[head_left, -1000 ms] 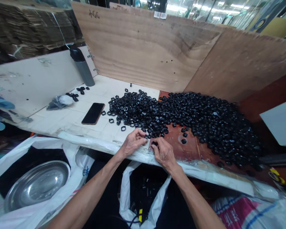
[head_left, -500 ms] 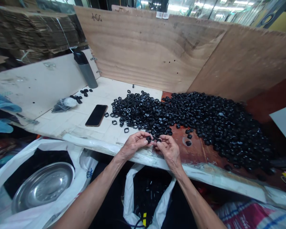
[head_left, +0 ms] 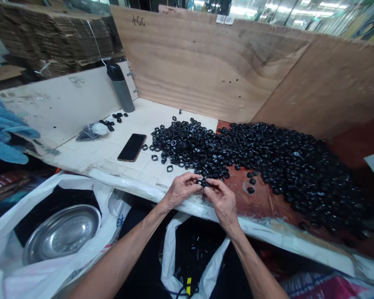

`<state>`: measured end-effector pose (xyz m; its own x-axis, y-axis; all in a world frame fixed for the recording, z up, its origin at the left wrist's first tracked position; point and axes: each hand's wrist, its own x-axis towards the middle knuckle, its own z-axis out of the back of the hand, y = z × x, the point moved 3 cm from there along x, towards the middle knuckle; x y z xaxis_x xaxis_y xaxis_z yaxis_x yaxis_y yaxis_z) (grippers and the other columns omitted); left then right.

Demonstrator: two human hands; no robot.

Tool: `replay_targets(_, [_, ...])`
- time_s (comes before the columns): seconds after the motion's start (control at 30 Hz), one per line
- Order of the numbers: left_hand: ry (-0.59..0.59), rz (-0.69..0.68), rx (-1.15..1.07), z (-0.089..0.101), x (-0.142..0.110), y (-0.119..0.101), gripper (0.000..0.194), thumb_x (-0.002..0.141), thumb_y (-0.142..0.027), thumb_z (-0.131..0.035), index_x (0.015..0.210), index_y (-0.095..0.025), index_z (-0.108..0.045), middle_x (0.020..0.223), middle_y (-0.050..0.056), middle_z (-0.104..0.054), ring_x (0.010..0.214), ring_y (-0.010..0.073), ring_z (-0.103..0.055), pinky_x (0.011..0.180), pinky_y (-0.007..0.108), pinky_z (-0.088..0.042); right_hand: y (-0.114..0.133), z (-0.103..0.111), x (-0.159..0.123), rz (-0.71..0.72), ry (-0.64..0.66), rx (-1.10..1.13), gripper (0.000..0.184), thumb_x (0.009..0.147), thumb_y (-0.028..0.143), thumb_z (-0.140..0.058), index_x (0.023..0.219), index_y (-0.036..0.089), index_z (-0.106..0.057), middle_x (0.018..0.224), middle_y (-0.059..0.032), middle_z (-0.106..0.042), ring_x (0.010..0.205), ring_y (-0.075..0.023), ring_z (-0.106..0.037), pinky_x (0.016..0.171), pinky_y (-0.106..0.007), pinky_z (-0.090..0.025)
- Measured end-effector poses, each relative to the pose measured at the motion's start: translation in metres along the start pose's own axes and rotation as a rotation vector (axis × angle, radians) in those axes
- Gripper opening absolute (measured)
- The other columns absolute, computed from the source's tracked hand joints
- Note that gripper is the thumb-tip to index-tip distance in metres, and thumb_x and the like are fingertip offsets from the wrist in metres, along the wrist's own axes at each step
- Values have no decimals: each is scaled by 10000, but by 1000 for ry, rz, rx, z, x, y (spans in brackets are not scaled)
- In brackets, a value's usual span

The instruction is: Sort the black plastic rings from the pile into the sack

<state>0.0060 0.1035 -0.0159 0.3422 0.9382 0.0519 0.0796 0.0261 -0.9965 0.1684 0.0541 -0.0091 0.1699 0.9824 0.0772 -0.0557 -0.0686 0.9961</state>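
My left hand [head_left: 184,189] pinches a small black plastic ring [head_left: 199,181] between thumb and fingertips, above the table's front edge. Facing it, my right hand [head_left: 220,199] grips a small black cap [head_left: 206,183]. The two black parts meet or nearly touch; whether one sits inside the other is hidden by the fingers. Just beyond the hands lies a heap of loose black rings [head_left: 187,143]. To the right spreads a larger pile of small black caps [head_left: 299,166], with a few strays on the reddish-brown surface [head_left: 246,199].
A phone [head_left: 131,147] lies left of the rings, and a grey bottle [head_left: 122,91] stands in the corner. Below the edge an open white sack [head_left: 168,253] holds black parts. Another sack holds a metal bowl [head_left: 68,232]. A wooden board [head_left: 205,62] walls the back.
My hands have drawn together, bringing the black ring and the black cap up against each other. The whole view has shifted slightly, so the table appears a little farther right.
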Motion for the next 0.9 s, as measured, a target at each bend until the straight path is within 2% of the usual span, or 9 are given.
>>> replay_targets(0.13, [56, -97, 13, -1, 0, -5, 355, 770, -286, -758, 1100, -160, -728, 1059, 87, -644, 973, 194, -633, 874, 306, -532, 4, -2, 3, 151, -41, -102, 171, 828, 278, -699, 984, 209, -717, 1017, -60, -669, 888, -193, -663, 741, -278, -571])
replay_targets(0.2, [74, -98, -5, -2, -1, -8, 324, 796, -302, -732, 1088, -162, -734, 1139, 105, -648, 1046, 220, -632, 921, 333, -533, 4, -2, 2, 191, -34, -143, 158, 847, 270, -676, 986, 213, -723, 1043, -68, -659, 917, -198, -659, 756, -282, -572])
replay_targets(0.27, [86, -50, -51, -4, -3, -10, 306, 816, -308, -710, 1079, -154, -729, 1138, 105, -669, 1019, 219, -653, 908, 340, -549, 2, -1, 0, 195, -20, -165, 166, 860, 270, -662, 1006, 214, -720, 1047, -71, -662, 909, -200, -664, 761, -291, -574])
replay_targets(0.43, [75, 79, -135, -6, -5, -4, 347, 786, -287, -742, 1090, -127, -691, 954, 71, -727, 837, 175, -686, 838, 313, -565, 3, 1, -3, 212, -34, -265, 165, 872, 264, -655, 1027, 220, -693, 979, -52, -682, 845, -194, -670, 760, -308, -565])
replay_targets(0.53, [70, 40, -121, -5, -4, -2, 322, 776, -276, -752, 1058, -130, -696, 1001, 74, -723, 905, 180, -677, 872, 301, -547, 10, -1, -4, 306, -13, -379, 126, 904, 262, -612, 976, 223, -708, 982, -58, -687, 886, -206, -665, 803, -322, -548])
replay_targets(0.73, [105, -10, -100, -6, -4, -4, 312, 796, -295, -734, 1061, -134, -697, 1054, 84, -710, 969, 196, -669, 915, 312, -533, 4, -2, -5, 306, -86, -499, 261, 940, 330, -574, 1159, 201, -636, 915, -64, -705, 780, -204, -683, 741, -308, -550])
replay_targets(0.9, [103, -2, -111, -7, -5, -3, 309, 798, -303, -732, 1050, -129, -689, 1029, 85, -706, 947, 200, -671, 891, 323, -541, 4, -3, -9, 360, 17, -534, 244, 954, 290, -541, 1163, 186, -609, 893, -60, -672, 762, -192, -660, 731, -289, -524])
